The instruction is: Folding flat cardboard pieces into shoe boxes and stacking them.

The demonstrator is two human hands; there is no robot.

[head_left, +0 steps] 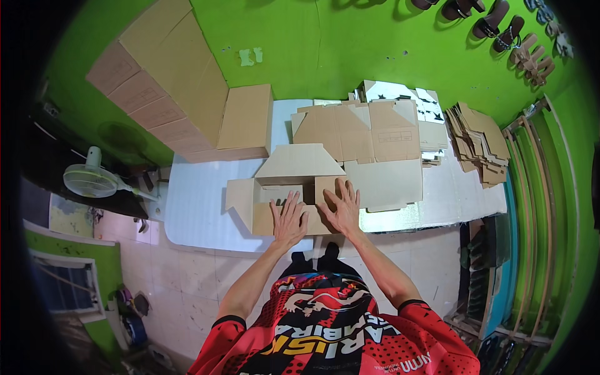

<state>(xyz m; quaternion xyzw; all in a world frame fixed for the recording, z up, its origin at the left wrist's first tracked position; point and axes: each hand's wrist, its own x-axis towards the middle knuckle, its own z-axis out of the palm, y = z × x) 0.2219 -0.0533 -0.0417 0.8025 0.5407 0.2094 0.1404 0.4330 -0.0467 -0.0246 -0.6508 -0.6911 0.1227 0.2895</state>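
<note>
A brown cardboard box (263,220) with its flaps up stands on the white table, partly folded into shape. Its far flap (300,160) stands raised, and a side flap (239,199) sticks out to the left. My left hand (289,220) rests on the near wall, fingers stretched over the edge toward the inside. Against the right end of the box lies my right hand (341,207), its fingers spread across the cardboard. Part of the box's right end is hidden beneath that hand.
Flat cardboard blanks (356,131) lie stacked behind and to the right. Several closed boxes (178,81) are piled at the far left of the white table (194,206). More folded cardboard (478,144) leans at right. A fan (92,179) stands left; sandals (494,22) hang on the green wall.
</note>
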